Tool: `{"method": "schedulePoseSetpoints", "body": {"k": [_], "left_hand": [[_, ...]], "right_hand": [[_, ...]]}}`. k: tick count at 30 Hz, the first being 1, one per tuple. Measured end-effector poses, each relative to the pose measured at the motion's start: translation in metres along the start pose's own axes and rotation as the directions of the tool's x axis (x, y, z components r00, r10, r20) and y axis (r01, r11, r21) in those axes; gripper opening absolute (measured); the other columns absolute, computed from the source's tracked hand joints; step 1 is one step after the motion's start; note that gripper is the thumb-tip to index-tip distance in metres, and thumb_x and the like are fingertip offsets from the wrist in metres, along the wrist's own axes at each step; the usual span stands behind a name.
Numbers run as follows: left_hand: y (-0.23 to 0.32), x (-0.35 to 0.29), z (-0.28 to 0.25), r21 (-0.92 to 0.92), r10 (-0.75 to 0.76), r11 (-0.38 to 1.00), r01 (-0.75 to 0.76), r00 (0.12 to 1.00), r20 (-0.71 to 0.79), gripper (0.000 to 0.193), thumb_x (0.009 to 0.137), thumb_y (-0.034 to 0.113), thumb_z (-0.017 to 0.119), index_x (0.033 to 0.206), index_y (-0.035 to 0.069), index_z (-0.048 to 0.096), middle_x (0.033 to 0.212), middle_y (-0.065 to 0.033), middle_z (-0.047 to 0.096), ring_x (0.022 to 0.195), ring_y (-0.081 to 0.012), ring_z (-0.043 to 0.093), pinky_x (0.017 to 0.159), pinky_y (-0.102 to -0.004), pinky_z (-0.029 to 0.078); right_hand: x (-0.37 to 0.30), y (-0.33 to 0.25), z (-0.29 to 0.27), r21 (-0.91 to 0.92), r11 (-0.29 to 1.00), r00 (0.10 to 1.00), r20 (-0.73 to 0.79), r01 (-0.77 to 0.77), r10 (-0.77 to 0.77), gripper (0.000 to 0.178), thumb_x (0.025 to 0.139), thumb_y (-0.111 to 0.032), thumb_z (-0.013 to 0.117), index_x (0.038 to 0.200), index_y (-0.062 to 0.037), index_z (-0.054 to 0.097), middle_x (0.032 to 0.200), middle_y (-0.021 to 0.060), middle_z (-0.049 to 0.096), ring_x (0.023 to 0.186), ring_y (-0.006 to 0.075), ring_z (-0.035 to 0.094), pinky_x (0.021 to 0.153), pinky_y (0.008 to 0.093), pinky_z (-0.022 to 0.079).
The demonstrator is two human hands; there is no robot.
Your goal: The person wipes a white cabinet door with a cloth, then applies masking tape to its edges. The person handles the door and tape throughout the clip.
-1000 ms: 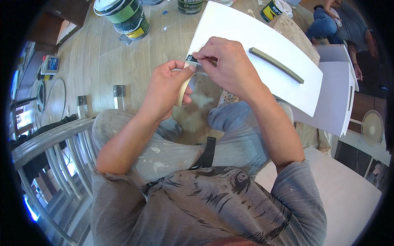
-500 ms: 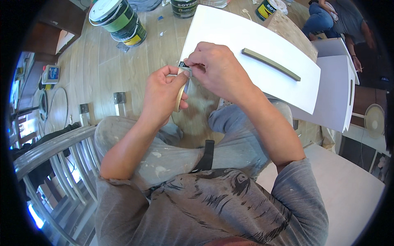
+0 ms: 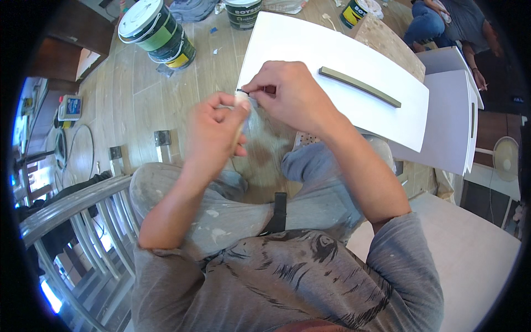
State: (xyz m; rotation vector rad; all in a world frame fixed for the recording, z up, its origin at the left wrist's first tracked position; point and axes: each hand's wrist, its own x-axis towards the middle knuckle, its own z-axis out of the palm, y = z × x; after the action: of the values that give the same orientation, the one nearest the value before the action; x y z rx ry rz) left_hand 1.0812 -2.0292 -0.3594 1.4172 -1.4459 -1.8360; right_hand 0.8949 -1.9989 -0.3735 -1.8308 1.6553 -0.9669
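My left hand [image 3: 217, 126] is closed around a cream roll of tape [image 3: 241, 97], held edge-on and blurred by motion. At the roll's upper end, my right hand [image 3: 290, 91] pinches with thumb and forefinger at a small dark strip [image 3: 242, 91]. Whether that strip is part of the tape, I cannot tell. Both hands are raised over the floor, by the left edge of a white panel [image 3: 293, 41]. On this panel lies a long olive-brown bar [image 3: 359, 87], apart from my right hand.
Paint buckets [image 3: 141, 25] stand at the back left, with a dark one [image 3: 243, 17] beyond the panel. A wooden block [image 3: 395, 44] and white boards [image 3: 437, 105] are on the right. A metal railing [image 3: 77, 205] rises at left. Another person [image 3: 470, 27] sits at the far right.
My left hand has shifted slightly and turned the tape roll, now blurred. My right hand has moved a little left and down, still pinching. The view has shifted slightly.
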Motion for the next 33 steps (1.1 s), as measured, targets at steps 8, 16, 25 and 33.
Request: {"method": "schedulePoseSetpoints", "body": {"k": [8, 16, 25, 33], "left_hand": [[0.009, 0.050, -0.072, -0.153, 0.231, 0.951, -0.268, 0.948, -0.220, 0.027, 0.098, 0.025, 0.072, 0.115, 0.005, 0.063, 0.069, 0.0010, 0.062, 0.046, -0.0046, 0.055, 0.038, -0.0198, 0.044], [0.005, 0.062, -0.076, -0.219, 0.229, 0.937, -0.271, 0.953, -0.196, 0.028, 0.098, 0.027, 0.071, 0.114, 0.006, 0.062, 0.066, -0.0011, 0.061, 0.044, -0.0087, 0.056, 0.042, -0.0230, 0.046], [0.011, 0.055, -0.075, -0.229, 0.279, 0.920, -0.318, 0.942, -0.188, 0.025, 0.100, 0.022, 0.067, 0.118, 0.006, 0.060, 0.068, 0.0013, 0.062, 0.045, -0.0057, 0.056, 0.041, -0.0199, 0.047], [0.033, 0.002, -0.041, -0.237, 0.433, 0.876, -0.419, 0.901, 0.006, 0.036, 0.102, 0.017, 0.063, 0.131, -0.002, 0.055, 0.089, -0.0102, 0.069, 0.071, -0.0188, 0.070, 0.065, -0.0346, 0.063]], "right_hand": [[-0.003, 0.019, -0.015, 0.506, 0.833, 0.953, -0.065, -0.226, 0.297, 0.028, 0.092, -0.006, 0.062, 0.119, -0.0008, 0.065, 0.081, 0.0062, 0.067, 0.077, 0.0119, 0.065, 0.071, 0.0290, 0.054], [-0.015, -0.019, -0.021, -0.164, 0.972, 0.945, 0.254, -0.166, 0.205, 0.056, 0.082, -0.011, 0.069, 0.138, -0.0089, 0.058, 0.081, 0.0140, 0.067, 0.083, 0.0255, 0.070, 0.076, 0.0388, 0.055], [-0.038, -0.022, -0.029, 0.069, 0.997, 0.930, 0.369, -0.027, 0.000, 0.024, 0.074, -0.007, 0.081, 0.099, -0.0063, 0.079, 0.081, 0.0070, 0.073, 0.072, 0.0177, 0.065, 0.066, 0.0326, 0.052], [-0.028, -0.011, -0.034, 0.519, 0.840, 0.987, 0.103, -0.159, 0.124, 0.019, 0.091, -0.019, 0.079, 0.103, -0.0049, 0.076, 0.070, -0.0079, 0.049, 0.065, 0.0023, 0.041, 0.060, 0.0203, 0.035]]}}
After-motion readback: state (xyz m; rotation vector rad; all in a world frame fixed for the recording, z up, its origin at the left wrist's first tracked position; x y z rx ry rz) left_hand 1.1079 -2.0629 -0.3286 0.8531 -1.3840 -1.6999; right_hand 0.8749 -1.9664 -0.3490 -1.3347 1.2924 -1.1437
